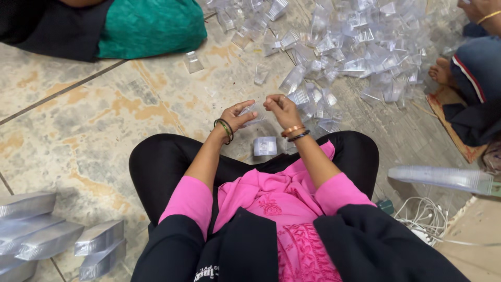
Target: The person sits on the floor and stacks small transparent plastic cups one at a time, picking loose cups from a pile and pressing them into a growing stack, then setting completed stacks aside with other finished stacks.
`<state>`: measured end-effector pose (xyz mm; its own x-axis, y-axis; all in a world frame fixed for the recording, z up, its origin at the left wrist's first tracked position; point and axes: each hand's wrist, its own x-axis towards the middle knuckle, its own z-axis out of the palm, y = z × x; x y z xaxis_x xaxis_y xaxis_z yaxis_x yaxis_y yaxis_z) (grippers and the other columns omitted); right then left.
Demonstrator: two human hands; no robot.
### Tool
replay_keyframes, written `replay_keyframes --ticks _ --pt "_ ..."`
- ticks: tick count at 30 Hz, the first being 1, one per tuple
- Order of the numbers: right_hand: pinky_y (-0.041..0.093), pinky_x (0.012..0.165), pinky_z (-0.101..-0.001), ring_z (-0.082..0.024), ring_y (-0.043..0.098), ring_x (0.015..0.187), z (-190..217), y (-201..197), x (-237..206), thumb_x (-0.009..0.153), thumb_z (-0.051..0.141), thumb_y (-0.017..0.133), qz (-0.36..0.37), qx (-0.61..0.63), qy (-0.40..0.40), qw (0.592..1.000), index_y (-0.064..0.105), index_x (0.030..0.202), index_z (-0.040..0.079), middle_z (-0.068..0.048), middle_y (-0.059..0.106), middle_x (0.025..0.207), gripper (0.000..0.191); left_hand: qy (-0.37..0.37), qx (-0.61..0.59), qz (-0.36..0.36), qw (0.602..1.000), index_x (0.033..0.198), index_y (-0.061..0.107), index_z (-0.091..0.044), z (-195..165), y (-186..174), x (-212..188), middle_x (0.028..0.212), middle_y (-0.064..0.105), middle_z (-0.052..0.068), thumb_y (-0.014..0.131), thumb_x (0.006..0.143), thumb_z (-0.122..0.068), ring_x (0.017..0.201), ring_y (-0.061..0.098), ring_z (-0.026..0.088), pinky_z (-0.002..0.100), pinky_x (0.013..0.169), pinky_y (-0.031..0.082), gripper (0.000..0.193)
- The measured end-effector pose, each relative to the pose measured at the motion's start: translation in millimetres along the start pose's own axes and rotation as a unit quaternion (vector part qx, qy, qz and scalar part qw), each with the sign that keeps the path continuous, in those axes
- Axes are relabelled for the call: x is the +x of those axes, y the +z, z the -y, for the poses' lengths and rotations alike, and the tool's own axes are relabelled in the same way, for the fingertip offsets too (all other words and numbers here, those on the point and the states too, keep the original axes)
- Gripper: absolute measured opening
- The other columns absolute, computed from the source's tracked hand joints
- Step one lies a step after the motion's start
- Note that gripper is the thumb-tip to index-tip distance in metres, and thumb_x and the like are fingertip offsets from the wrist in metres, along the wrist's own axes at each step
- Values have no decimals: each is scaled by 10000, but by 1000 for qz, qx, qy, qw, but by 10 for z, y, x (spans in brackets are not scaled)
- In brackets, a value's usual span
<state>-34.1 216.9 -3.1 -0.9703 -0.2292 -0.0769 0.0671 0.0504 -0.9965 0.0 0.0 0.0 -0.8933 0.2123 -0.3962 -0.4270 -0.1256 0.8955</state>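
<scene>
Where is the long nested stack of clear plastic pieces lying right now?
In the head view the long stack lies on its side on the floor at the person's right, beside the right knee and just above the tangle of white cables.

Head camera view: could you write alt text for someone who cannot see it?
A person sitting cross-legged on a tiled floor holds a small clear plastic piece between the left hand and right hand. A heap of clear plastic pieces lies ahead, with stacked bundles at lower left and another person's foot at far right.
</scene>
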Motion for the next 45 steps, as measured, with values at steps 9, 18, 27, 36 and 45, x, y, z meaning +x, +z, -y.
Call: replay_keyframes --ticks 9,18,27,36,45 --pt "563 780 -225 -95 697 882 265 -24 -225 955 104 715 113 -86 50 989 716 1169 -70 -83 766 965 276 54 25 40 997 1371 653 -140 73 -12 58 1158 731 15 854 815 -256 951 680 88 236 777 561 602" --pt "580 820 -234 -101 728 919 264 31 -232 912 44 674 31 -38 -36 998 658 1043 -25 -46 743 971 149 116 33 -84 989 1283 699 -83 123 -114 151 1037 680 67 742 850 -285 831 649 117 275 714 550 480" --pt "518 1006 -314 -158 688 1094 266 -98 -340 912 -4 658 45 -140 -149 978 665 1133 -17 -87 736 1135 222 3 25 71 997 1081 719 -57 70 -50 154 922 715 37 648 942 -538 792 662 133 286 700 528 506" --pt "459 1109 -322 -172 607 1273 292 -158 -282 904 -78 556 106 -22 -112 988 574 1307 -45 -120 660 1305 405 254 203 -56 944 1279 722 -137 20 24 67 993 625 25 865 785 -284 868 616 140 284 768 534 535" --pt "531 979 -297 -166 672 1130 246 -84 -239 1013 61 632 31 69 -19 997 602 1296 -34 -131 733 1210 300 304 328 -103 889 1264 743 -170 27 -11 55 1082 646 91 873 775 -397 993 645 243 371 851 542 555"
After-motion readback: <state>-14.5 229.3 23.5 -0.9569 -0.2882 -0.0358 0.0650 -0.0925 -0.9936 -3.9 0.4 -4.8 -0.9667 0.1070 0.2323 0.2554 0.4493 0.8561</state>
